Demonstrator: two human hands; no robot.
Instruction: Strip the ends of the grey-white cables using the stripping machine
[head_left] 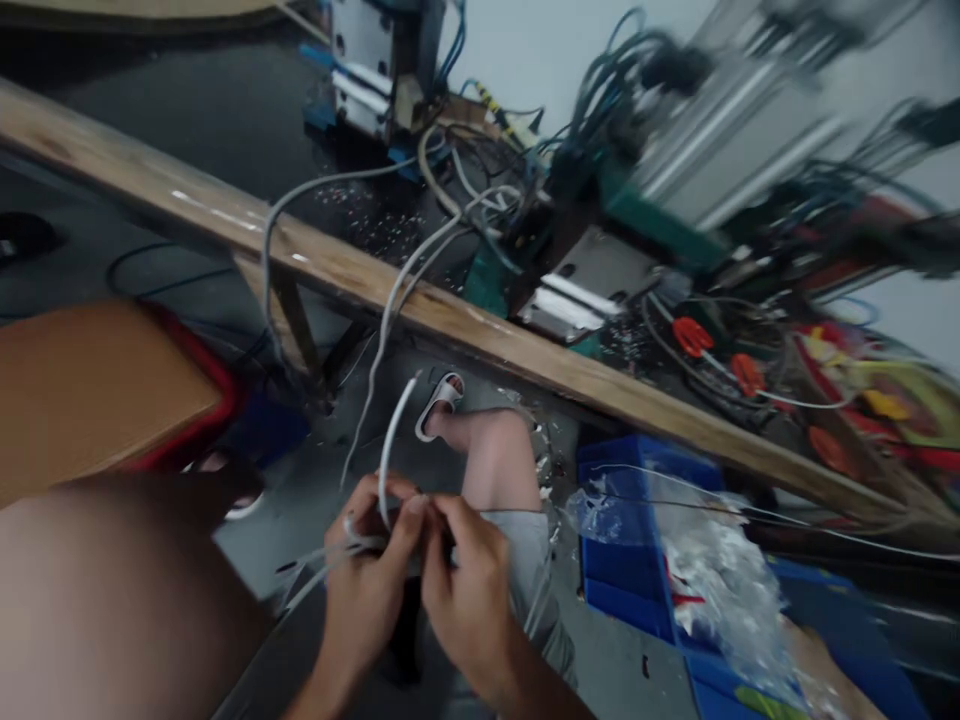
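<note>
My left hand [367,570] and my right hand [469,590] meet low in the middle of the view, over my lap. Both are closed on a bundle of thin white cables [337,550]. One white cable end [391,445] loops up from between my fingers. The left fingers wrap round the bundle, and the right fingers pinch it where the hands touch. My knee [495,460] and a foot in a white sandal [441,400] show just behind the hands.
A wooden bench edge [450,320] runs diagonally across, with a machine [592,270] and tangled wires on it. A blue bin [645,560] with plastic bags stands at the right on the floor. A brown box top [90,390] lies at the left.
</note>
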